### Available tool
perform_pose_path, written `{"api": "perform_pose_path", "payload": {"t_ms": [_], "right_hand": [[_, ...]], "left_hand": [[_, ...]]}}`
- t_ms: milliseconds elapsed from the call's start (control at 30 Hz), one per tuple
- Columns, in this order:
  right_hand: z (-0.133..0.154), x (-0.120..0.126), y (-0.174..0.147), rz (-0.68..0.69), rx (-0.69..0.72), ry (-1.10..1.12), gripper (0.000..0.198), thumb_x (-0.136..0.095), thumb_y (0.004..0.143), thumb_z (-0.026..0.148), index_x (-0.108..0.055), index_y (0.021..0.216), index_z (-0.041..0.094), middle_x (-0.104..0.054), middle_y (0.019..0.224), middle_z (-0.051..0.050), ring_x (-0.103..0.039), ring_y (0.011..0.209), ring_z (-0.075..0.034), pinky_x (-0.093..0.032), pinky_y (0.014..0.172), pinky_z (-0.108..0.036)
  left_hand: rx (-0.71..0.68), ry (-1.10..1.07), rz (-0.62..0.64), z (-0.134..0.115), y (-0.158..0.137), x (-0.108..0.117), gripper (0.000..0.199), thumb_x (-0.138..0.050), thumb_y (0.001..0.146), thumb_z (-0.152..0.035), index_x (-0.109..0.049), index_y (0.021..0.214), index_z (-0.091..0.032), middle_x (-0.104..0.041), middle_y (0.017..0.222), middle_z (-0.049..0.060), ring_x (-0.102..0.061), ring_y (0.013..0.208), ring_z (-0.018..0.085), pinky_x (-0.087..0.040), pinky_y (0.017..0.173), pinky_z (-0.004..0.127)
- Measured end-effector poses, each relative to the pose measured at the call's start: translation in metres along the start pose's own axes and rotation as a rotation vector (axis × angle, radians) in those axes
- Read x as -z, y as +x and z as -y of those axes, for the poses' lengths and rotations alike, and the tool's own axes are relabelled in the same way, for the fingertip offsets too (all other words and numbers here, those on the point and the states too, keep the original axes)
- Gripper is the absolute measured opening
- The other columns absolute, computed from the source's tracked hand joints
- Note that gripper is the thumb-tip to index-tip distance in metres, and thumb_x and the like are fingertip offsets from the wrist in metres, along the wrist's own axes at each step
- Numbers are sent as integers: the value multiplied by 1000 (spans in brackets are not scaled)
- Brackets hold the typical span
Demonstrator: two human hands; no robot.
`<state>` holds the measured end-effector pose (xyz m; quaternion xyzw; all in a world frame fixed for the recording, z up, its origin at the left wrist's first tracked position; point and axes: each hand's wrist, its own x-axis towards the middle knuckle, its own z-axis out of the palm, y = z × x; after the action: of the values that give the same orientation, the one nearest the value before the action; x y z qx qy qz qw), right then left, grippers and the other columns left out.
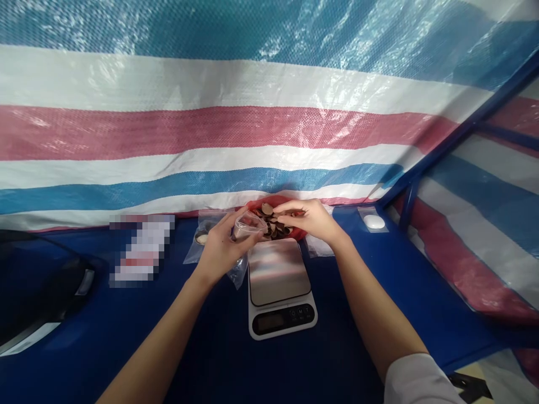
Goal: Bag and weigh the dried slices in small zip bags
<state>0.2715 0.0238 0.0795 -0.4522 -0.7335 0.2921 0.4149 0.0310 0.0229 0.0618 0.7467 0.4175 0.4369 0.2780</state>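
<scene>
My left hand (219, 245) is closed around a small clear plastic bag (249, 224), its mouth spread open between fingers and thumb. Just right of it, a red plastic bag (269, 200) lies open, full of thin brown dried slices (275, 230). Over this bag, my right hand (318, 221) is pinched, with a brown slice at its fingertips. A white digital kitchen scale (280, 275) with a steel plate sits in front of both hands, with nothing on its plate. Its display looks dark.
Clear bags (204, 235) with pale contents lie at the left hand's far side. White packaging (320, 244) is right of the red bag. A small bag with a white oval object (374, 221) lies farther right. A black object (37, 292) stands left, before the striped tarp (210, 129).
</scene>
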Motion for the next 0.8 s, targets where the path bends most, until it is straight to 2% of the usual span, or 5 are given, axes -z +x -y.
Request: {"api": "perform_pose_path", "payload": {"t_ms": [200, 333, 500, 667, 800], "right_hand": [[-10, -3, 3, 168, -49, -425, 21, -65, 88, 23, -79, 102, 28, -78, 101, 0, -70, 84, -18, -51, 80, -31], [-8, -7, 3, 209, -104, -586, 25, -65, 87, 24, -78, 107, 30, -77, 107, -1, -68, 90, -20, -48, 77, -30], [-5, -9, 3, 217, -99, -686, 24, -64, 88, 27, -77, 108, 30, -76, 109, -1, -67, 92, -20, -46, 72, -29], [-2, -13, 4, 206, -82, -706, 21, -61, 92, 33, -78, 104, 29, -77, 104, -1, -67, 89, -19, -44, 71, -29], [3, -28, 5, 132, -91, -744, 29, -57, 95, 44, -77, 107, 26, -77, 106, -3, -68, 93, -20, -44, 74, -29]], "left_hand": [[151, -70, 9, 3, 2, 12, 75, -77, 74, -57, -61, 134, -14, -74, 114, 11, -68, 110, 31, -52, 102, 46], [178, -50, 54, -1, 2, 14, 76, -77, 72, -60, -62, 133, -17, -74, 114, 10, -67, 111, 31, -52, 101, 47], [224, -18, 49, -3, 4, 15, 80, -76, 70, -64, -63, 133, -15, -74, 115, 11, -68, 110, 32, -53, 99, 47], [280, -23, 54, -2, 4, 17, 88, -77, 67, -67, -61, 136, -14, -74, 113, 12, -71, 98, 31, -56, 92, 46], [274, -64, 44, -1, 4, 18, 84, -78, 68, -64, -62, 135, -15, -73, 118, 11, -69, 108, 32, -53, 99, 45]]}}
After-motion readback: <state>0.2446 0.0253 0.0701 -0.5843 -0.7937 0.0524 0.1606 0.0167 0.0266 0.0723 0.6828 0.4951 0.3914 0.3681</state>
